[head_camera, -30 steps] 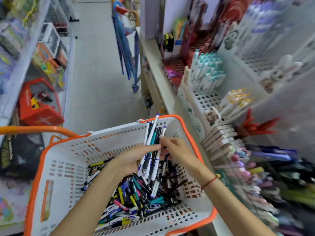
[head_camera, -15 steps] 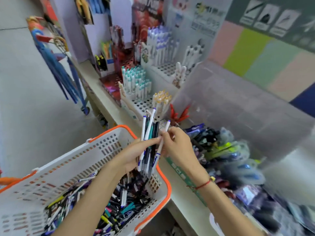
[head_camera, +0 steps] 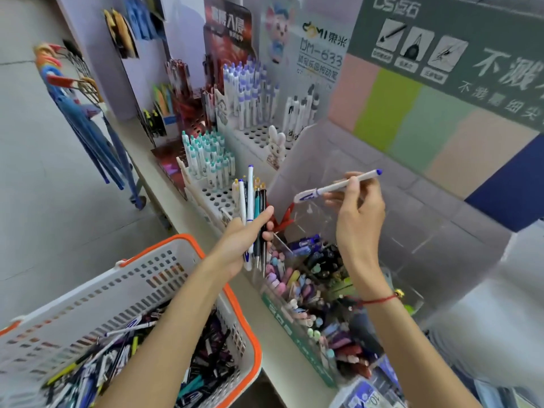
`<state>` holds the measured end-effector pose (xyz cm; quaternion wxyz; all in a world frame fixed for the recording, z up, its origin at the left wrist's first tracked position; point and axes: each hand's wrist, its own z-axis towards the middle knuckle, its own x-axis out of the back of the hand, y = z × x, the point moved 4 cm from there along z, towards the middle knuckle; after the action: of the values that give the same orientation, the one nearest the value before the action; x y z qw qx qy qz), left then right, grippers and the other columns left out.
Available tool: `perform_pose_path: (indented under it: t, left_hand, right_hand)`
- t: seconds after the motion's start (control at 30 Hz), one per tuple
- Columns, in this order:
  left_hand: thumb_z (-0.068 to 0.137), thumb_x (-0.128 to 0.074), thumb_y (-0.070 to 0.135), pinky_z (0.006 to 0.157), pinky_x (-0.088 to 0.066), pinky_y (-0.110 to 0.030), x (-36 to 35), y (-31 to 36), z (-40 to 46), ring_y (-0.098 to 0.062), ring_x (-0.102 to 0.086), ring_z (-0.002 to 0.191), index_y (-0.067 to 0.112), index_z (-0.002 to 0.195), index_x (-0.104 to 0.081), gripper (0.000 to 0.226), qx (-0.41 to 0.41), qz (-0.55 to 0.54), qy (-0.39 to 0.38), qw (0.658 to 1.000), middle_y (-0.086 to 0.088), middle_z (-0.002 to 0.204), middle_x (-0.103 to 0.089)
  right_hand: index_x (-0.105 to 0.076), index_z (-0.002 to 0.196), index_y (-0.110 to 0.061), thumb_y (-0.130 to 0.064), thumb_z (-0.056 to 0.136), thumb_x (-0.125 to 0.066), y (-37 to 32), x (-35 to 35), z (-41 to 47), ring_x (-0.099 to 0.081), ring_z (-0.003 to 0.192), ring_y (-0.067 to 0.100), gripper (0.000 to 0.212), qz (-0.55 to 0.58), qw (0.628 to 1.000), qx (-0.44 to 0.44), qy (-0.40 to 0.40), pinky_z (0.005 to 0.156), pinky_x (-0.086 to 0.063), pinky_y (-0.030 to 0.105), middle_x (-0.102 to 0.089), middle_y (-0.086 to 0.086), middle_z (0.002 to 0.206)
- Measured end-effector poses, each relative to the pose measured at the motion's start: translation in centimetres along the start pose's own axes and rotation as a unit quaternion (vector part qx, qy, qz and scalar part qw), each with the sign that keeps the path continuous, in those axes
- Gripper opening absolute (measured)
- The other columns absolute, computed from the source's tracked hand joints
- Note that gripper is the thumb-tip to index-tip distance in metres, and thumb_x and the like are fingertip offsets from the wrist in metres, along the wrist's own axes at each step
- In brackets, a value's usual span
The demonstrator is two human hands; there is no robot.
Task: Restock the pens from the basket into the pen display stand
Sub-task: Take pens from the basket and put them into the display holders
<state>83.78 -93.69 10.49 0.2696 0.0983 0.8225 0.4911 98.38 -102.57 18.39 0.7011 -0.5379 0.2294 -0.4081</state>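
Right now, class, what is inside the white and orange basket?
The basket holds a loose heap of pens in mixed colours. The left arm lies across it and covers part of the heap, and the basket's bottom is hidden under the pens.

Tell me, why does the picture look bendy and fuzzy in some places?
Head view: the wide lens bends the shelf edge and basket; the corners smear, like the bottom-right packets; the middle stays sharper, so the white pen in the right hand and the pen bundle read clearly.
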Motion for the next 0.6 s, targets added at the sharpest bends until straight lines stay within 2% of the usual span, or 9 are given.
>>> perform_pose_path:
  t: [0.13,0.2,0.27,0.33,0.4,0.43,0.47,0.53,0.6]
  left_hand:
    - [0.096,-0.060,0.023,0.044,-0.043,-0.020,0.1,1.0,1.1,-0.007,-0.044,0.045,0.013,0.083,-0.057,0.016,0.006,0.017,0.041,0.999,0.007,0.059,-0.054]
    - [0.096,-0.057,0.020,0.042,-0.041,-0.020,0.3,1.6,1.8,-0.007,-0.044,0.044,0.012,0.080,-0.056,0.018,0.001,0.021,0.046,0.999,0.006,0.059,-0.055]
    - [0.096,-0.056,0.018,0.042,-0.040,-0.019,0.4,2.1,2.5,-0.007,-0.045,0.044,0.012,0.080,-0.057,0.017,-0.003,0.018,0.036,0.999,0.006,0.060,-0.056]
    - [0.096,-0.057,0.019,0.042,-0.042,-0.019,0.6,2.5,3.0,-0.007,-0.047,0.046,0.012,0.084,-0.060,0.014,-0.001,0.020,0.024,1.000,0.005,0.064,-0.060]
    - [0.095,-0.060,0.023,0.046,-0.045,-0.021,0.9,2.6,3.5,-0.008,-0.052,0.051,0.012,0.087,-0.065,0.015,0.003,0.039,0.019,0.999,0.002,0.070,-0.065]
    - [0.094,-0.062,0.026,0.049,-0.047,-0.022,1.0,2.6,3.7,-0.009,-0.054,0.054,0.012,0.087,-0.067,0.016,0.006,0.049,0.017,0.999,-0.001,0.074,-0.067]
    - [0.093,-0.063,0.027,0.051,-0.049,-0.023,1.1,2.7,3.8,-0.010,-0.057,0.056,0.012,0.088,-0.069,0.017,0.010,0.051,0.014,0.999,-0.001,0.076,-0.069]
    - [0.092,-0.064,0.029,0.054,-0.051,-0.023,1.0,2.7,4.0,-0.008,-0.059,0.059,0.013,0.094,-0.067,0.016,0.018,0.039,0.003,0.999,0.002,0.077,-0.071]
    - [0.092,-0.064,0.030,0.054,-0.050,-0.023,0.7,2.7,4.1,-0.007,-0.058,0.059,0.015,0.101,-0.066,0.018,0.019,0.025,-0.010,0.999,0.005,0.076,-0.070]
  right_hand:
    - [-0.049,0.102,-0.019,-0.016,0.104,-0.037,-0.5,-1.5,2.3,-0.067,0.082,0.007,0.012,-0.056,0.994,0.091,0.035,0.074,-0.050,0.020,-0.063,-0.011,0.087]
    - [-0.052,0.099,-0.017,-0.019,0.104,-0.039,-0.1,-3.1,3.4,-0.064,0.077,0.010,0.015,-0.133,0.982,0.134,-0.007,0.070,-0.047,0.022,-0.065,-0.008,0.085]
    - [-0.056,0.094,-0.013,-0.021,0.104,-0.040,1.3,-5.0,4.4,-0.058,0.066,0.017,0.021,-0.224,0.963,0.127,-0.082,0.061,-0.040,0.032,-0.062,-0.001,0.074]
    - [-0.053,0.083,-0.013,-0.020,0.104,-0.040,2.9,-6.7,5.1,-0.056,0.065,0.028,0.027,-0.341,0.921,0.115,-0.150,0.058,-0.036,0.035,-0.060,0.007,0.069]
    - [-0.057,0.077,-0.013,-0.015,0.102,-0.042,3.6,-8.3,5.4,-0.062,0.074,0.035,0.029,-0.461,0.856,0.135,-0.191,0.067,-0.045,0.037,-0.066,0.013,0.075]
    - [-0.062,0.079,-0.011,-0.016,0.101,-0.044,3.5,-8.7,5.5,-0.064,0.078,0.036,0.029,-0.489,0.839,0.136,-0.196,0.072,-0.046,0.037,-0.068,0.014,0.078]
    - [-0.066,0.081,-0.009,-0.021,0.101,-0.046,3.3,-9.0,5.8,-0.064,0.079,0.037,0.031,-0.492,0.839,0.125,-0.197,0.072,-0.046,0.036,-0.068,0.014,0.079]
    - [-0.065,0.075,-0.007,-0.031,0.098,-0.052,3.1,-9.0,6.5,-0.061,0.073,0.037,0.036,-0.482,0.849,0.088,-0.195,0.063,-0.044,0.035,-0.063,0.014,0.072]
    - [-0.058,0.065,-0.005,-0.030,0.094,-0.060,2.7,-8.4,7.0,-0.059,0.067,0.035,0.038,-0.468,0.861,0.072,-0.183,0.056,-0.043,0.033,-0.056,0.011,0.062]
